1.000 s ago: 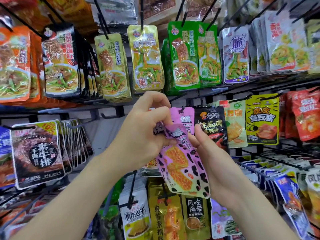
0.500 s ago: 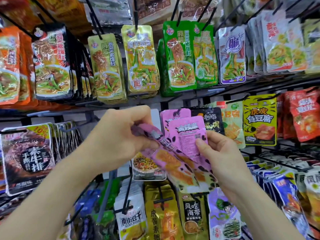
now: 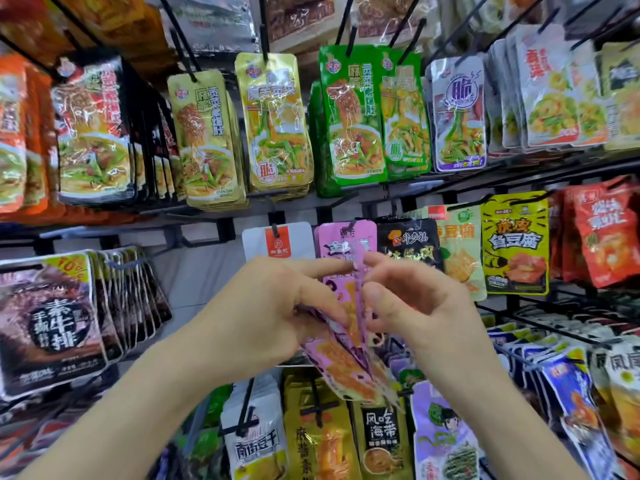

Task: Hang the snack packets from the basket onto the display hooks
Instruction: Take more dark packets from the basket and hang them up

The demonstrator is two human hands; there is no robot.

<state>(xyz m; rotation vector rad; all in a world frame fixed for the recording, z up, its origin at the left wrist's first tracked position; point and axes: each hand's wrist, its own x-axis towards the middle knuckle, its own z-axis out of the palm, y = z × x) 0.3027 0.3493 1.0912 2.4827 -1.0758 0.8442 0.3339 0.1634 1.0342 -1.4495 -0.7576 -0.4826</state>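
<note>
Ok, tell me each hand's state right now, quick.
Left hand: closed, gripping the pink snack packets.
Right hand: closed, pinching the upper edge of the same packets.

We take the bright green packets in the upper row as our mark. Just left of them we see gold packets, then a second gold stack, then black-edged noodle packets and, farthest left, orange packets. Just right of the green ones hangs a white and purple packet. Directly below them we find a black packet, and below and to the left a white packet with a red label. Below and to the right sit a yellow packet and red packets. Far down to the left hang dark packets, and far down to the right blue packets.
</note>
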